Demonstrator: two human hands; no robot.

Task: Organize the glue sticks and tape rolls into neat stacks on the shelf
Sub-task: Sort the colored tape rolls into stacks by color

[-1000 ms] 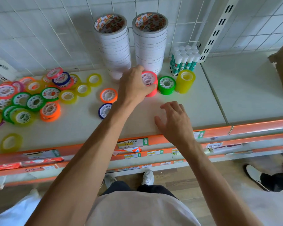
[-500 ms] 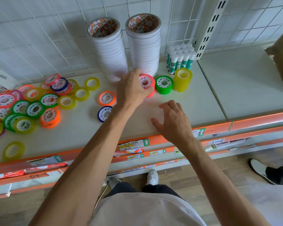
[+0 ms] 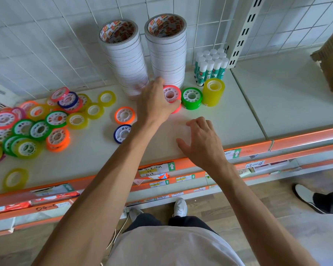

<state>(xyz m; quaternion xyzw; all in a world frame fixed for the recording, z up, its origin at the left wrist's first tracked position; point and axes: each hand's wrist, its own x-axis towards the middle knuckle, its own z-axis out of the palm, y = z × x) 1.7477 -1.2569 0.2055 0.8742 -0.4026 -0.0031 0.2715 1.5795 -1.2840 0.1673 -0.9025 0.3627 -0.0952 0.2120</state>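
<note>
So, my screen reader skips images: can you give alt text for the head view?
A person's left hand grips a short red-pink tape stack on a white shelf, beside green and yellow stacks; the right hand hovers open.

The person's left hand point(image 3: 155, 100) is gripping a short stack of pink plastic-cored tape rolls point(image 3: 172, 96) standing on the white metal shelf point(image 3: 238, 116). Just right of that pink stack, a green tape stack point(image 3: 191, 98) and a yellow tape stack point(image 3: 213, 91) are sitting in a row. Behind it, two tall towers of white tape rolls point(image 3: 166, 52) are rising, with white-capped green glue sticks point(image 3: 210, 66) further right. The right hand point(image 3: 202, 143) is hovering nearer the shelf's front edge, fingers loosely spread. Loose coloured tape rolls point(image 3: 37, 120) are lying scattered far to the left.
</note>
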